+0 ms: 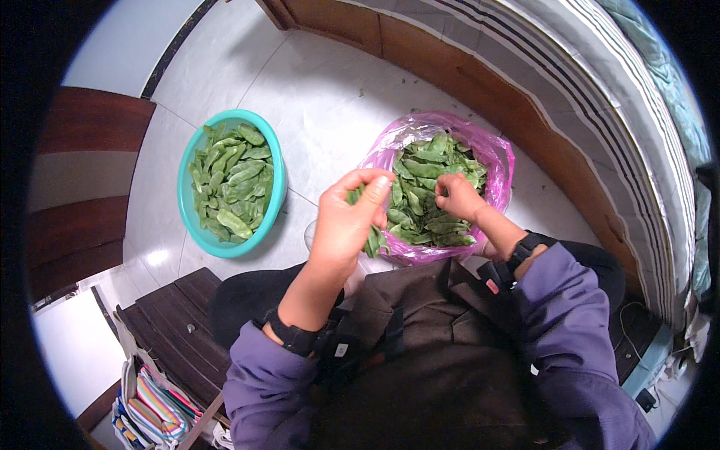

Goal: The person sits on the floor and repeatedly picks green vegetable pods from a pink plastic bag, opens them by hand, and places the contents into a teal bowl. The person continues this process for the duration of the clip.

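Observation:
Flat green bean pods (424, 169) fill a pink plastic bag (500, 163) that stands open on the floor before me. My left hand (351, 211) is raised at the bag's left edge, its fingers curled around several green pods (372, 242) that hang below the palm. Over the bag's right half is my right hand (460, 197), fingers bent close to the pods; whether it holds one is hidden. To the left, a turquoise plastic basin (281, 185) holds many more flat green pods (242, 174).
Small green scraps (361, 93) lie on the pale tiled floor (304, 73). A wooden bed frame (416, 45) with striped fabric (635, 140) runs along the upper right. Dark wooden furniture (174, 320) and a bag of folded striped cloth (157, 410) are at the lower left.

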Tool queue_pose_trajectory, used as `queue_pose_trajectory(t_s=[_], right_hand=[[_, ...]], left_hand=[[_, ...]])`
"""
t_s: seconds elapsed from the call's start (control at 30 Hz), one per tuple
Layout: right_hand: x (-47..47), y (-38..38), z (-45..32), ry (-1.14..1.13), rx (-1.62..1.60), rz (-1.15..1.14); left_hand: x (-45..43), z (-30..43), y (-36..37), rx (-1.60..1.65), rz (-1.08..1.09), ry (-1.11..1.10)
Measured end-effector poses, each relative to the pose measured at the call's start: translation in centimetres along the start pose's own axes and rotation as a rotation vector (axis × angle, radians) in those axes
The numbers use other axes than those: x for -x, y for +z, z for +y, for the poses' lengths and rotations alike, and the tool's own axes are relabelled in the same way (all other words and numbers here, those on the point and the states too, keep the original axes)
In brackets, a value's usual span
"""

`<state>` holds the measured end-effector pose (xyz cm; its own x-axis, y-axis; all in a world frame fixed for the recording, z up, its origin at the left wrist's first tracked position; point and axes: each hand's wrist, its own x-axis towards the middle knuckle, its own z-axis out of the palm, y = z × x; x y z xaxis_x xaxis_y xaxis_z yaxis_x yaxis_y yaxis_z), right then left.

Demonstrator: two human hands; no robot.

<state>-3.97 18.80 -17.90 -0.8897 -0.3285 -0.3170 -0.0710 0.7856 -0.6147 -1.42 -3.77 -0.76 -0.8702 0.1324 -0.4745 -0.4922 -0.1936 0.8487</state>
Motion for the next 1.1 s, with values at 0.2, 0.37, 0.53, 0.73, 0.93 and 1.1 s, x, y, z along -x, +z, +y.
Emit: queue_pose_trajectory(t_s=[0.2, 0.37, 0.53, 0.73, 0.93, 1.1], right_hand=[[2.0, -7.0, -5.9, -0.13, -0.546, -0.154], [5.5, -10.8, -9.4, -0.098, -1.005, -0.279], [6.5, -12.3, -9.3, 0.178, -1.076, -0.117], [6.4, -12.3, -9.1, 0.027, -0.96, -0.252], [6.4, -11.5, -10.1, -0.108, -0.674, -0.155], [6.8, -10.8, -10.9, -0.303, -0.211, 0.06]], left_hand=[[-0.6, -2.1, 2.4, -0.91, 0.026, 0.645], [-0.4, -1.9, 3.4, -1.051, -0.066, 0.482], [-0.3, -1.5, 3.1, -0.848, -0.157, 0.461], [0.1, -1.3, 3.0, -0.991, -0.163, 0.51], [0.3, -1.4, 3.9, -1.132, -0.135, 0.582], [0.1, -2.2, 4.5, -1.292, -0.088, 0.627]])
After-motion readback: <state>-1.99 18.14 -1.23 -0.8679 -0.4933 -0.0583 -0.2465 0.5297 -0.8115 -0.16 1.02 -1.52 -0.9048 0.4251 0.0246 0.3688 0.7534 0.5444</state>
